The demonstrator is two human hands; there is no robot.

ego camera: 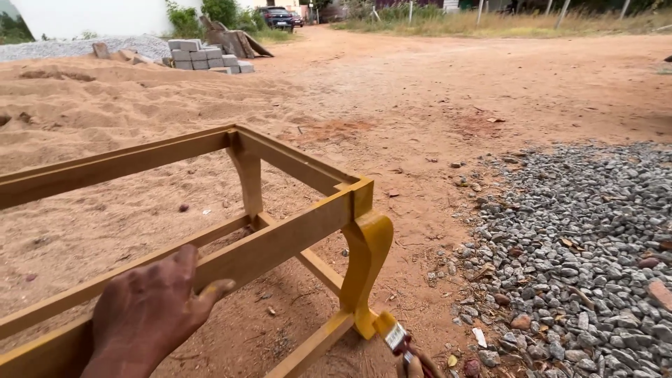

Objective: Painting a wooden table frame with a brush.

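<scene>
A yellow-painted wooden furniture frame (294, 168) with curved legs stands on sandy ground. My left hand (150, 308) rests on its near top rail, fingers closed over the wood. At the bottom edge, my right hand (413, 367) is barely visible, holding a paintbrush (393, 336). The brush's yellow bristles touch the foot of the near curved leg (365, 259), which looks wet and glossy.
A bed of grey gravel (581, 245) spreads to the right. Heaped sand (105, 98) lies to the left, with stacked grey paving blocks (206, 57) behind it. A dirt road runs away to a parked car (278, 17).
</scene>
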